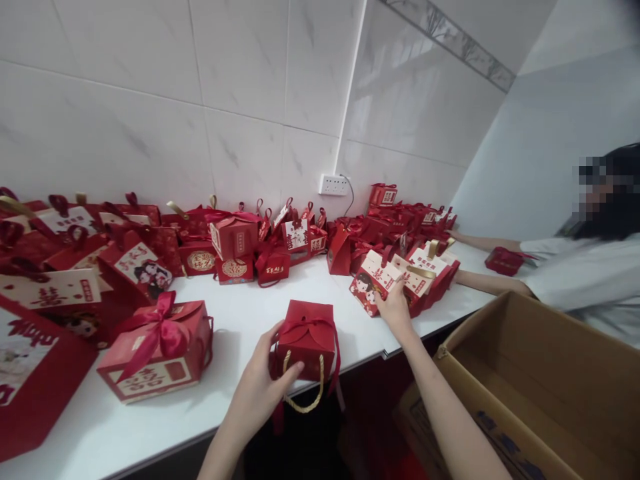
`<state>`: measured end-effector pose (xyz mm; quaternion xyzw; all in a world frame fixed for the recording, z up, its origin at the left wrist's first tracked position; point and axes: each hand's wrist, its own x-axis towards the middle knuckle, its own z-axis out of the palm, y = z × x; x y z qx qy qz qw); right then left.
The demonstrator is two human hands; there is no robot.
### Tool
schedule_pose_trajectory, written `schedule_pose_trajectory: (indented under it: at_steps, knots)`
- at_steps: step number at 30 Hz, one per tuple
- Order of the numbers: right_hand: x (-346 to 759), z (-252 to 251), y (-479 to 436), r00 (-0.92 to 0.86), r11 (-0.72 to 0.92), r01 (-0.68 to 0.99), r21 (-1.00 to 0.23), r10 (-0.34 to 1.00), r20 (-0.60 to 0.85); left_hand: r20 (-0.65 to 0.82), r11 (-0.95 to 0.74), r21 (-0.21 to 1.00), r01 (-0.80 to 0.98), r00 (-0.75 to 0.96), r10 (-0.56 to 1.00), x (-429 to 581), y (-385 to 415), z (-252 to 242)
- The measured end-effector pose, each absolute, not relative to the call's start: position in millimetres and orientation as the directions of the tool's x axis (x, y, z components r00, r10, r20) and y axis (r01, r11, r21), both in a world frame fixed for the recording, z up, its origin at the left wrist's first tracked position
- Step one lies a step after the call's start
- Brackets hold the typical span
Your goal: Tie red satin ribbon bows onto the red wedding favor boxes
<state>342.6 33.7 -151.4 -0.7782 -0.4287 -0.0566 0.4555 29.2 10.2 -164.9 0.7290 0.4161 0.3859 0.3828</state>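
Observation:
My left hand [270,377] is wrapped round a small red gift box [309,330] at the front edge of the white table. A red ribbon is tied over this box's top, and a gold rope handle hangs down its front. My right hand [394,308] grips a red and cream gift box [371,283] printed with a cartoon figure, its fingers partly hidden behind it. Close beside that one stand similar boxes [433,270] with gold ribbon loops. On the left sits a larger red gift box [163,350] with a magenta bow.
Several red gift boxes line the white table [240,300] along the tiled wall, below a power strip [334,185]. An open cardboard box [500,380] stands at the lower right. Another person [575,273] reaches in from the right, near a small red box [504,261].

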Motion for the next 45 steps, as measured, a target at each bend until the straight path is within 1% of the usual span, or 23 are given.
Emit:
schedule_pose_trajectory:
  at_steps: [6,9,10,11,12,13,14,15,17,20,22,25,27,29,32,33,35,37,38,42,45]
  knots:
    - [357.4,-137.7,42.9,0.641,-0.240,0.701,-0.672,0.623,0.447,0.289,-0.392,0.878,0.274,0.350,0.891,30.3,7.5,-161.5]
    - [337.2,-133.2,28.7,0.644,-0.219,0.709,-0.670,0.586,0.491,0.310,-0.404,0.883,0.239,0.350,0.884,31.2,4.3,-158.7]
    - [325.6,-132.9,19.2,0.636,-0.187,0.718,-0.670,0.568,0.523,0.311,-0.404,0.885,0.232,0.352,0.883,31.1,3.2,-157.8]
    - [312.0,-133.4,7.9,0.609,-0.103,0.733,-0.672,0.539,0.582,0.310,-0.402,0.887,0.226,0.353,0.883,30.9,2.2,-156.9]
    - [297.1,-134.8,-4.1,0.574,-0.001,0.727,-0.686,0.548,0.608,0.307,-0.398,0.891,0.220,0.356,0.883,30.3,1.2,-156.0]
    - [281.8,-136.8,-16.0,0.519,0.087,0.688,-0.720,0.634,0.573,0.302,-0.391,0.897,0.206,0.362,0.882,29.5,0.5,-155.3]
    - [267.1,-139.2,-26.6,0.446,0.135,0.621,-0.772,0.749,0.490,0.295,-0.381,0.906,0.184,0.369,0.881,28.6,-0.1,-154.6]
    - [254.0,-141.5,-35.1,0.373,0.156,0.549,-0.821,0.833,0.408,0.290,-0.367,0.918,0.152,0.377,0.880,27.6,-0.4,-153.9]
    - [235.2,-144.4,-44.7,0.279,0.124,0.410,-0.904,0.926,0.254,0.272,-0.326,0.941,0.088,0.375,0.886,26.1,-0.4,-152.2]
    - [227.7,-142.3,-45.2,0.264,0.064,0.199,-0.978,0.957,0.116,0.230,-0.263,0.963,0.054,0.337,0.913,26.4,-0.2,-147.8]
    - [230.9,-137.7,-42.8,0.232,0.040,0.040,-0.998,0.971,0.048,0.179,-0.206,0.978,0.043,0.349,0.920,27.1,-0.5,-143.9]
    - [236.8,-129.1,-40.2,0.074,-0.046,-0.171,-0.984,0.995,-0.059,0.078,-0.084,0.996,-0.006,0.438,0.895,25.0,0.4,-138.2]
    - [239.1,-124.0,-37.9,-0.068,-0.132,-0.239,-0.962,0.990,-0.119,0.063,-0.044,0.998,-0.049,0.473,0.879,20.5,3.6,-134.2]
    - [240.6,-120.3,-34.1,-0.169,-0.181,-0.247,-0.952,0.975,-0.142,0.072,-0.030,0.995,-0.093,0.493,0.867,14.8,9.1,-129.2]
    - [242.4,-117.4,-27.8,-0.227,-0.166,-0.242,-0.956,0.968,-0.110,0.040,0.010,0.996,-0.090,0.537,0.842,9.1,20.4,-119.7]
    - [243.1,-117.0,-26.3,-0.234,-0.156,-0.245,-0.957,0.967,-0.097,0.037,0.000,0.998,-0.070,0.538,0.842,8.7,24.4,-116.6]
    - [244.7,-117.5,-24.8,-0.228,-0.146,-0.249,-0.957,0.970,-0.088,0.080,-0.072,0.997,-0.036,0.509,0.857,10.5,32.0,-112.5]
    - [246.8,-119.9,-24.9,-0.218,-0.147,-0.241,-0.959,0.971,-0.094,0.133,-0.133,0.991,-0.033,0.463,0.876,14.4,37.7,-112.5]
    - [248.2,-121.8,-25.2,-0.221,-0.153,-0.239,-0.959,0.970,-0.099,0.141,-0.137,0.990,-0.043,0.447,0.883,16.3,39.4,-114.2]
    - [255.4,-130.9,-25.9,-0.291,-0.194,-0.260,-0.946,0.950,-0.115,0.058,-0.009,0.994,-0.109,0.456,0.888,20.2,37.0,-126.2]
    - [261.5,-134.7,-24.8,-0.303,-0.194,-0.244,-0.950,0.946,-0.115,-0.009,0.096,0.983,-0.156,0.484,0.875,18.7,30.1,-132.2]
